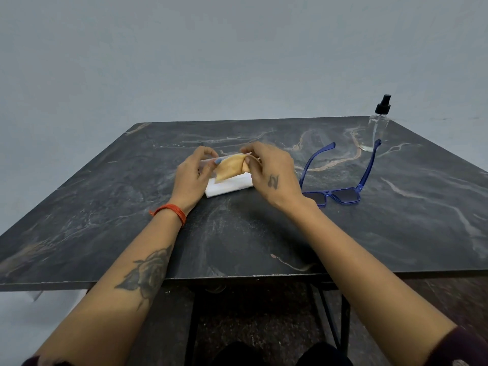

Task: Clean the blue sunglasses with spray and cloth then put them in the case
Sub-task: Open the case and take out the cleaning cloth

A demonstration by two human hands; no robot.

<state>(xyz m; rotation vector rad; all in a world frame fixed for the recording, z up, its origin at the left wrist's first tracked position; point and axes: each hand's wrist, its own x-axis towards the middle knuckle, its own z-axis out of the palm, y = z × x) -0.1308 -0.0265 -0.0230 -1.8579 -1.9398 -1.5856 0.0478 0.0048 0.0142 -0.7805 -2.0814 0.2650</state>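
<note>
The left hand (pixel 190 178) and the right hand (pixel 272 172) meet over the middle of the dark marbled tabletop (pixel 264 233). Between them is a soft tan cleaning cloth (pixel 231 167), folded on itself. The right hand pinches the cloth's upper right corner between thumb and curled fingers. The left hand's fingers are curled too, with the thumb tip against the cloth's left edge; it also appears to hold a thin clear wrapper (pixel 208 162) that lies behind the cloth, though the exact grip is hard to make out. The left wrist wears an orange thread band (pixel 170 211).

Directly beneath the cloth and between the 2 hands lies a flat white rectangular case (pixel 228 186), resting on the table.

To the right of the right hand, close beside its wrist, are the translucent blue plastic sunglasses (pixel 340 195). They sit on the table with lenses nearest the person and both temple arms unfolded, pointing away toward the far edge.

Beyond the sunglasses, near the far right corner, stands a clear plastic spray bottle with a black pump top (pixel 379 122), upright, just behind the tip of the right temple arm.
</note>
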